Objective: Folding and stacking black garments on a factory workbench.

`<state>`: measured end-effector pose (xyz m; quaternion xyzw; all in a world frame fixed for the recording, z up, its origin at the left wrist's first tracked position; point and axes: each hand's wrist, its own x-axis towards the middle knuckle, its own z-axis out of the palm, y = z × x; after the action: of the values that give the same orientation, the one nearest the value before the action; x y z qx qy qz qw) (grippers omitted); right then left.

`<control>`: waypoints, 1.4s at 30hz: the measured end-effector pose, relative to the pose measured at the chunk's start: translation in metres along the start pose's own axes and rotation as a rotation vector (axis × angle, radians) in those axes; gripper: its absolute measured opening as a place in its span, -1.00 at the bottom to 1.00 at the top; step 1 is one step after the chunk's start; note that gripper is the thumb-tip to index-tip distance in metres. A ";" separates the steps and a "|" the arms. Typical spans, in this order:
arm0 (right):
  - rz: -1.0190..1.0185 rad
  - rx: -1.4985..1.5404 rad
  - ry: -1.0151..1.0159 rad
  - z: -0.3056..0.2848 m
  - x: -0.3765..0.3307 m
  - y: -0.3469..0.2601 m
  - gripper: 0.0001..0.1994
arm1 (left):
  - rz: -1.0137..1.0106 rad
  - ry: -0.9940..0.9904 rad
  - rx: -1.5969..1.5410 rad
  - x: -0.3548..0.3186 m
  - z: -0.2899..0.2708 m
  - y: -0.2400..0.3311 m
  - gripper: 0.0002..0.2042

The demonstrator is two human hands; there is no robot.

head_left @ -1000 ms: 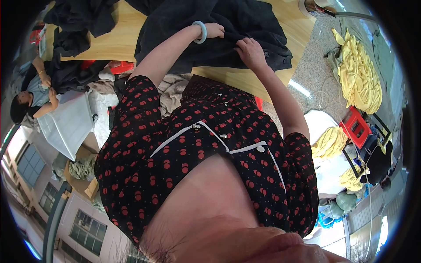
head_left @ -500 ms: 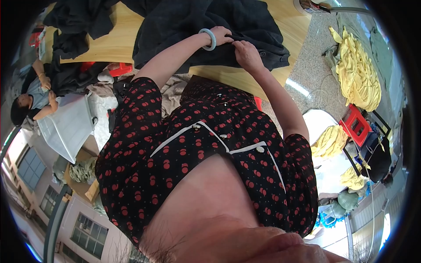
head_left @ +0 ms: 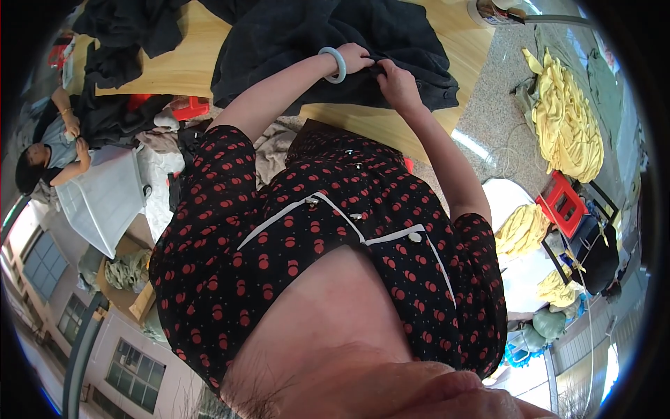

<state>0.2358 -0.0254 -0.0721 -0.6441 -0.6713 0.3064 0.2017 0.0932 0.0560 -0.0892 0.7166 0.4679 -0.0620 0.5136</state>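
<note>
A black garment [head_left: 279,42] with buttons along its near edge lies spread across the wooden table. My left hand [head_left: 354,57], with a pale bangle [head_left: 333,65] at its wrist, is closed on a fold of the cloth. Just to the right, my right hand [head_left: 399,85] pinches the same garment near its buttoned edge. The fingertips of both hands are close together but apart. What exactly lies under the fingers is partly hidden.
More black cloth [head_left: 139,28] lies on the table [head_left: 192,52] at the left. A co-worker [head_left: 59,143] sits beyond a white bin [head_left: 105,195]. To the right are a yellow cloth heap [head_left: 569,126], a red stool [head_left: 562,202] and a container [head_left: 492,12] at the table's corner.
My right hand has shifted slightly up and right, with its fingers now a little farther from my left hand. A button visible beside it before is now covered. The garment lies nearly as before.
</note>
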 end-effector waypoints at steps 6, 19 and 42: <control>-0.173 -0.073 0.017 0.001 0.000 0.007 -0.91 | 0.207 0.010 0.382 -0.016 0.000 0.014 -0.67; -0.302 -0.309 -0.101 0.004 0.003 0.012 -0.98 | 0.259 0.269 0.494 -0.019 0.027 0.004 -0.88; 0.095 0.001 -0.121 -0.027 0.034 0.035 -0.84 | 0.127 -0.162 0.236 -0.036 -0.054 -0.068 -0.63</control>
<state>0.2764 0.0115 -0.0797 -0.6556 -0.6506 0.3543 0.1464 0.0022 0.0799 -0.0899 0.7929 0.3680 -0.1416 0.4646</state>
